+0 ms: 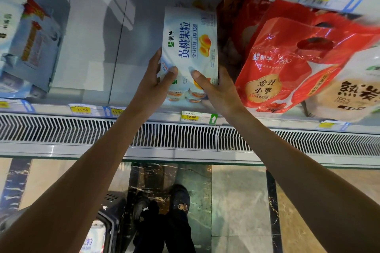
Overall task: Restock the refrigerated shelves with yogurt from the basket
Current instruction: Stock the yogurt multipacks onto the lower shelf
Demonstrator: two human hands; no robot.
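A worker is restocking a refrigerated shelf (164, 116). Just left of a red bagged pack (283, 63), a yellow-peach yogurt multipack (189, 43) is standing upright at the shelf's front. The left hand (152, 86) and right hand (218, 90) are clasping its lower sides. Placement appears under way; next comes pushing it back, then letting go.

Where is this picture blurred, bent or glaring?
Head view: yogurt pack sharp in the centre; blue cartons at the left edge and beige bag at the right blurred; glare on the red bag; vent grille bowed by the wide lens.
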